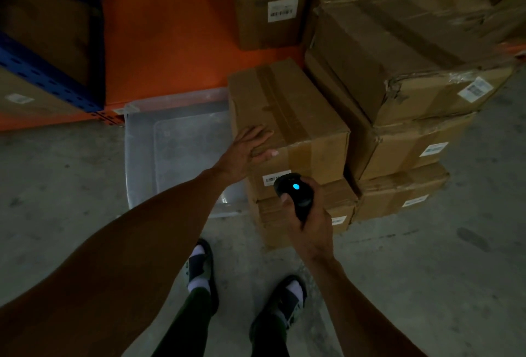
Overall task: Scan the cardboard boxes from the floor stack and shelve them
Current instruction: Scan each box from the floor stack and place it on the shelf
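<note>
A taped cardboard box point(287, 112) tops the near floor stack, its white barcode label point(270, 179) facing me on the front side. My left hand point(250, 146) rests flat on the box's near left top corner, fingers straight. My right hand point(310, 214) grips a black handheld scanner point(294, 193) with a lit blue dot, held just in front of that label. Another box point(299, 214) lies under the top one, partly hidden by my right hand.
A taller stack of labelled boxes point(412, 117) stands to the right, more boxes point(270, 6) behind. A clear plastic bin point(170, 143) sits on the floor left of the stack. The blue and orange shelf rack point(94, 43) is at the far left. My feet stand below.
</note>
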A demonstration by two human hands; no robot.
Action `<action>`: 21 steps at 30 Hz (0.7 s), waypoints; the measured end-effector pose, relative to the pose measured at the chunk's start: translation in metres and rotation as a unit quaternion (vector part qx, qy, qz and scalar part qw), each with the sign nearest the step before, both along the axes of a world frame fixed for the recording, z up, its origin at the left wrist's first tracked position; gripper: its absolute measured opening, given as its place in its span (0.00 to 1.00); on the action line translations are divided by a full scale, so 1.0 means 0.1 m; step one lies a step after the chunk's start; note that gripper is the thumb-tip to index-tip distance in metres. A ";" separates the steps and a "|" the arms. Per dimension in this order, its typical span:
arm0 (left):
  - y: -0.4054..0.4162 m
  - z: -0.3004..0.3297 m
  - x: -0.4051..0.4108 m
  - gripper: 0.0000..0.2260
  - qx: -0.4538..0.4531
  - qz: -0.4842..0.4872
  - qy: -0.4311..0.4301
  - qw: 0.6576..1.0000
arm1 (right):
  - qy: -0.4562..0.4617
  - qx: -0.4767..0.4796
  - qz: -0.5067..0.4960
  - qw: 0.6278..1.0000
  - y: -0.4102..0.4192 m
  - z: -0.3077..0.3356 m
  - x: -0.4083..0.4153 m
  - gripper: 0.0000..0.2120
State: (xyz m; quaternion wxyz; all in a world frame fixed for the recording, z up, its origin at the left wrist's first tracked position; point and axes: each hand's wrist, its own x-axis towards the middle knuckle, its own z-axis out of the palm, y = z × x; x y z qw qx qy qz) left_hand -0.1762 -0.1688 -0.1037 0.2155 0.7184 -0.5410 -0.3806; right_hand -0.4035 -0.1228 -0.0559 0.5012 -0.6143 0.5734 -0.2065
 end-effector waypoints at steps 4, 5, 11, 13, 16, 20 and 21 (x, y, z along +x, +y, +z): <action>0.00 -0.02 0.00 0.27 -0.013 0.007 -0.012 1.000 | 0.000 -0.005 -0.004 1.000 -0.03 0.00 0.02 0.29; 0.00 -0.02 0.00 0.27 -0.012 0.009 -0.009 1.000 | -0.001 -0.006 -0.003 1.000 -0.03 -0.01 0.02 0.29; 0.01 0.02 0.00 0.28 -0.002 0.004 0.004 1.000 | -0.005 -0.014 -0.012 1.000 -0.01 -0.04 0.01 0.29; 0.01 0.04 0.00 0.28 -0.005 0.002 0.010 1.000 | -0.001 -0.015 -0.013 1.000 0.00 -0.06 0.00 0.31; 0.01 0.06 -0.01 0.30 -0.012 0.004 0.012 1.000 | -0.001 -0.014 -0.018 1.000 -0.01 -0.05 -0.03 0.32; 0.02 0.06 0.00 0.34 -0.009 0.013 0.017 1.000 | 0.012 -0.013 -0.015 1.000 0.01 -0.07 -0.12 0.30; 0.02 0.06 -0.01 0.33 -0.015 0.023 0.030 0.999 | 0.024 -0.014 -0.007 1.000 0.01 -0.09 -0.16 0.30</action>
